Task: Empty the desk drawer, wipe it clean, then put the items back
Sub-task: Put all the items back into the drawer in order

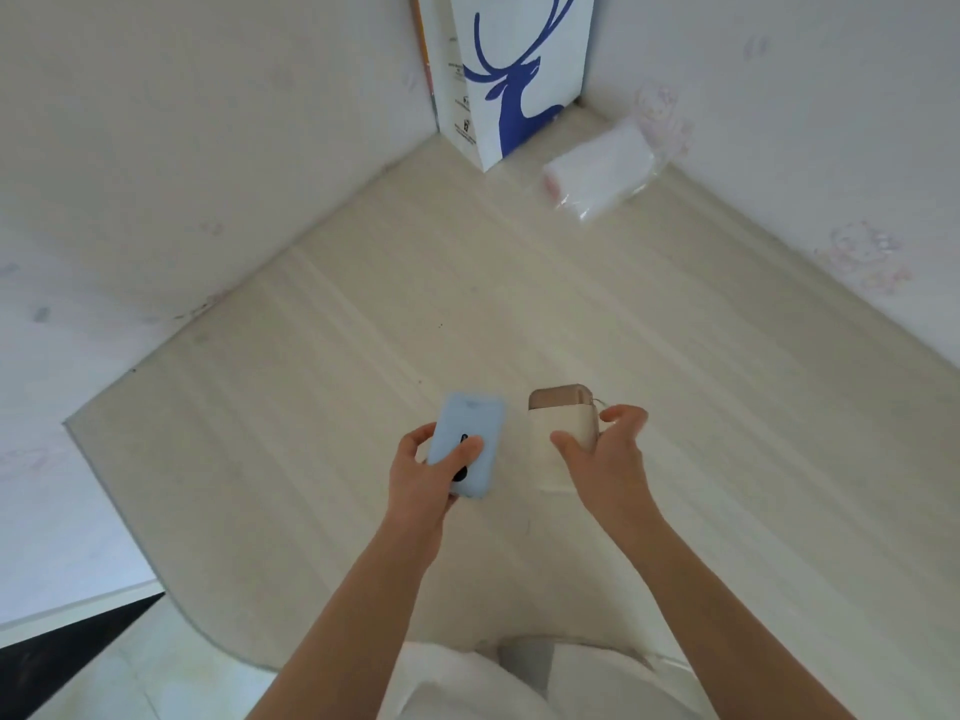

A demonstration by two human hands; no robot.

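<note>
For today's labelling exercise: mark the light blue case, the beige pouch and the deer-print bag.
light blue case (470, 426): head view, upper face.
beige pouch (558, 426): head view, front side.
deer-print bag (511, 70): head view, printed front panel.

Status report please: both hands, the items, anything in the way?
Left hand grips blue case. Right hand holds beige pouch over desk. Bag and plastic roll far back, not blocking.

Both forearms are bare from elbow to wrist, with no sleeves, watch or rings in sight. The left hand (423, 472) and right hand (605, 459) wear no gloves. At 6 o'clock, a white garment (467, 683) covers the person's body between the arms.
</note>
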